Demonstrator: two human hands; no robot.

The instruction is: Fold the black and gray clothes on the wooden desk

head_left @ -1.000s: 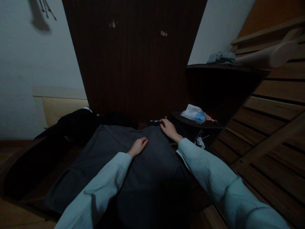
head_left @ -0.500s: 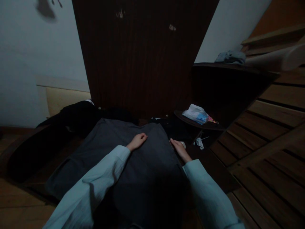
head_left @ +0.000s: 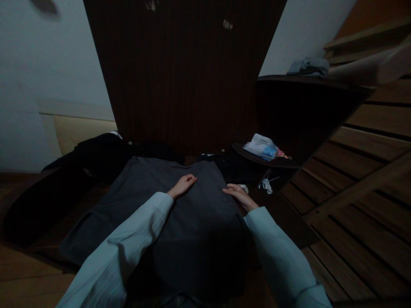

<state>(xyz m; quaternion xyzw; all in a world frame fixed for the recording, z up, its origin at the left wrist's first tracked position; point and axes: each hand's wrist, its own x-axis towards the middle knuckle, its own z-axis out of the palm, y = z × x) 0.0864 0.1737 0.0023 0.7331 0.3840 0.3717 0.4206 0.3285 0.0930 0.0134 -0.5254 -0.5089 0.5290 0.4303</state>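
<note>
A dark grey piece of cloth, perhaps a garment, lies spread over a low dark surface in front of me. Over its middle rests my left hand, fingers curled in against the thumb; whether a bit of cloth is pinched there is hidden. My right hand is at the cloth's right edge, its thumb and fingers closed on that edge. Pale blue-green sleeves cover both forearms. Shadow darkens the near part of the cloth.
Behind the cloth stands a tall dark wooden panel. Black clothing lies at the left. A plastic packet sits on a small rounded shelf, with crumpled white paper below it. Wooden slats rise on the right.
My right hand has shifted slightly left, and its fingers have bent onto the cloth's edge. The left hand keeps its place on the cloth. The whole view has shifted slightly.
</note>
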